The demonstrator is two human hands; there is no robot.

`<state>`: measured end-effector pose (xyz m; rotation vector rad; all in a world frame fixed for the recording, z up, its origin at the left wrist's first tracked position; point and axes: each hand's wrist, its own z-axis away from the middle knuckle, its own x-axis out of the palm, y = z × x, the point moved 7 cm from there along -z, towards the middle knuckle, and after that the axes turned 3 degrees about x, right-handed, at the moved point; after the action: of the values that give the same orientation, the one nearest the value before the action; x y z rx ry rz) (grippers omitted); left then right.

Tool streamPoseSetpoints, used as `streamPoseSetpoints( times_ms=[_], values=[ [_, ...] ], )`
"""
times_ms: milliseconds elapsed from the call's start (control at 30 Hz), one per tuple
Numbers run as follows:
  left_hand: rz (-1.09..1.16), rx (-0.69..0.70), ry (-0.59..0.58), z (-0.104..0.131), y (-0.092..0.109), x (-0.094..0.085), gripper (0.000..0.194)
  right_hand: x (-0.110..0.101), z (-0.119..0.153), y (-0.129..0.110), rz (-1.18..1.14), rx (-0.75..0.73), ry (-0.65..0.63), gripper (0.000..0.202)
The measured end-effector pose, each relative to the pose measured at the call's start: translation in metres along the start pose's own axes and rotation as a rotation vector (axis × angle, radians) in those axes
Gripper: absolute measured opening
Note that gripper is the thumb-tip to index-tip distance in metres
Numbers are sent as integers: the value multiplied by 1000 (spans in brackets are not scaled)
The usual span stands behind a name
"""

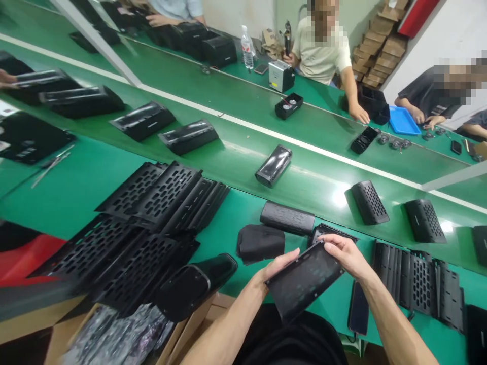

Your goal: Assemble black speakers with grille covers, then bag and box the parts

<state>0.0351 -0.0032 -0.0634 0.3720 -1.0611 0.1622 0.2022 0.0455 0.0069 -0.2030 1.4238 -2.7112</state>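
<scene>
Between my two hands is a black speaker grille [306, 284], tilted above my lap, with dark cloth over its face and holes faintly showing through. My left hand [279, 264] grips its left end, thumb along the upper edge. At the upper right corner, my right hand [344, 253] pinches the edge between thumb and fingers. Just beyond lie a stack of black cloth [261, 243], a dark ribbed speaker housing [287, 217] and another black part [333, 232], partly hidden by my right hand.
Piled grilles [152, 197] lie left, more grilles [422, 281] right. A black housing [196, 284] stands near an open carton [213, 309]. A phone [358, 309] lies by my right forearm. Housings [274, 165] sit along the green conveyor [236, 152]; co-workers sit across it.
</scene>
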Motion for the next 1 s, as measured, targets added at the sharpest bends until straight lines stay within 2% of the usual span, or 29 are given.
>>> streamPoseSetpoints(
  times_ms=[67,167,233,333,433,533,600,667,767,833,900,1000],
  values=[
    [87,72,74,13,3,-8,56,7,-35,-22,5,-3,-4,44],
    [193,204,112,39,13,-9,65,16,-113,-55,-81,32,215,37],
    [244,275,116,55,18,-6,70,35,-173,-70,-89,68,298,34],
    [296,364,140,75,19,-4,78,71,-252,-77,-87,126,385,43],
    [318,415,174,87,13,-6,83,102,-299,-70,-124,178,414,46],
    [309,458,195,93,10,-9,85,116,-314,-67,-176,221,388,36],
    [300,479,183,93,11,-11,88,110,-308,-73,-199,243,357,28],
    [313,480,141,89,14,-12,89,92,-288,-84,-219,243,319,23],
    [382,513,61,81,23,-13,86,45,-228,-103,-245,109,240,30],
    [423,543,3,74,31,-12,83,14,-170,-114,-216,-130,156,50],
    [423,562,-61,66,40,-7,83,-7,-111,-102,-147,-228,103,81],
    [345,593,-141,55,54,8,86,-18,-40,-57,-84,-183,144,94]
  ],
)
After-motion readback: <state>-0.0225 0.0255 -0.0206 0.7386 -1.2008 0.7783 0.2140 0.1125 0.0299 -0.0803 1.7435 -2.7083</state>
